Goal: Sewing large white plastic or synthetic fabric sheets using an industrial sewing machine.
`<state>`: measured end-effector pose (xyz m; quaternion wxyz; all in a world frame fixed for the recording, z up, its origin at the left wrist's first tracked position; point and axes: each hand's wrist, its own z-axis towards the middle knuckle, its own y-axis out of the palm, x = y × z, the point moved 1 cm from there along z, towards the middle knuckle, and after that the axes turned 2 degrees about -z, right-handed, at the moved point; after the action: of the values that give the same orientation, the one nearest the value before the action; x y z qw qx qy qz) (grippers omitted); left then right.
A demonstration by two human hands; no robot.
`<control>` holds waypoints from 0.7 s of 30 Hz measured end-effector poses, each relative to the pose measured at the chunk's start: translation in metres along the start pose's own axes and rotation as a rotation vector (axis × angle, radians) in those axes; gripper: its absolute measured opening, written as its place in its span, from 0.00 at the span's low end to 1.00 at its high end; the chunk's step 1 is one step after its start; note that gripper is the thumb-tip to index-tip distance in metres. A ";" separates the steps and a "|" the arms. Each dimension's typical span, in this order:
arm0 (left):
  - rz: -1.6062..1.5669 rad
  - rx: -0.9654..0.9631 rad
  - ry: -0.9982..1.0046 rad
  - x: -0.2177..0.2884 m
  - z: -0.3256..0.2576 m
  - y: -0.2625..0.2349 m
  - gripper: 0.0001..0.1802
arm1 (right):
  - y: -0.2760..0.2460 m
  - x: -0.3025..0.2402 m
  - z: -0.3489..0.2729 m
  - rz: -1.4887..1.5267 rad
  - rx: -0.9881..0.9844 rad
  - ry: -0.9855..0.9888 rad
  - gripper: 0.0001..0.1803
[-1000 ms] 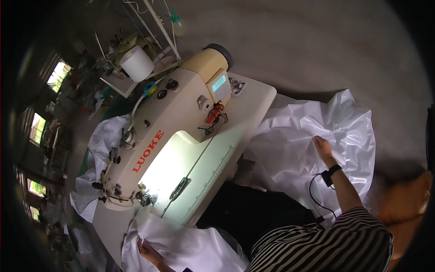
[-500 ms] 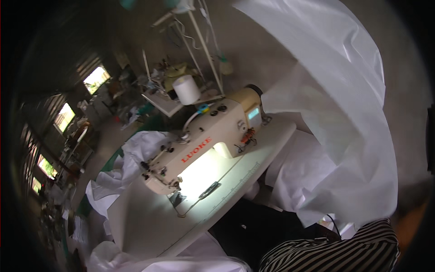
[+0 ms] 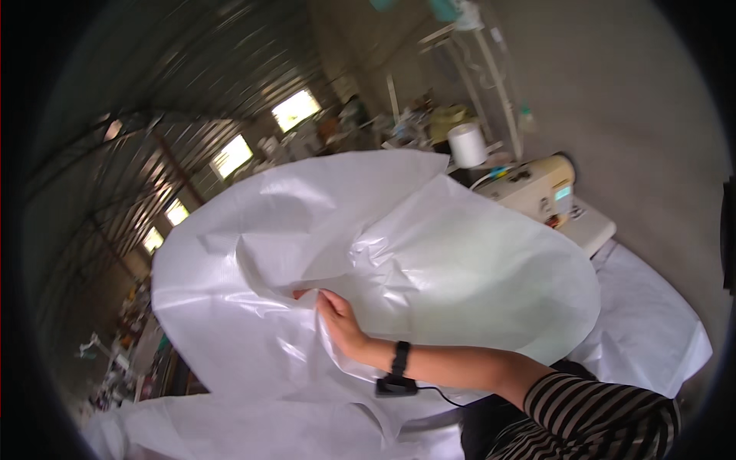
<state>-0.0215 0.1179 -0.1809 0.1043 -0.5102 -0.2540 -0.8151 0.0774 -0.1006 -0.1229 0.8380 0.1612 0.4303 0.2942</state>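
A large white plastic sheet, glossy and creased, spreads across the middle of the view. My right hand reaches in from the lower right and pinches a fold of it. The fingers are closed, partly hidden by the material. A black strap with a small device and a cable sits on that wrist, below a striped sleeve. My left hand does not show. Behind the sheet's right side stands a sewing machine, its needle end covered by the sheet.
A white thread cone stands beside the machine under a thread stand. More white sheeting hangs off the table's right end, and another piece lies at the lower left. Cluttered benches and bright windows line the far side.
The sheet has swung from the right to the middle, covering most of the sewing machine. My right hand has come into view holding it. The view has turned left.
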 end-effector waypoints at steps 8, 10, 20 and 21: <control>-0.139 0.014 -0.031 -0.025 0.024 -0.041 0.18 | 0.050 0.100 -0.010 -1.144 -0.972 0.095 0.28; -0.189 -0.015 -0.019 -0.059 0.037 -0.023 0.18 | -0.009 0.084 -0.025 -1.489 -0.998 -0.217 0.29; 0.464 -0.195 -0.017 -0.216 0.070 0.044 0.12 | -0.176 0.118 -0.191 -0.951 -0.319 0.566 0.29; 0.507 -0.221 -0.029 -0.216 0.069 0.032 0.11 | -0.160 0.113 -0.228 -1.121 -0.267 0.394 0.26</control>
<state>0.1447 0.1076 -0.3376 0.2451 -0.5775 -0.0292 -0.7782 -0.0004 -0.1491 -0.4093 0.7829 -0.2538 0.5560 -0.1163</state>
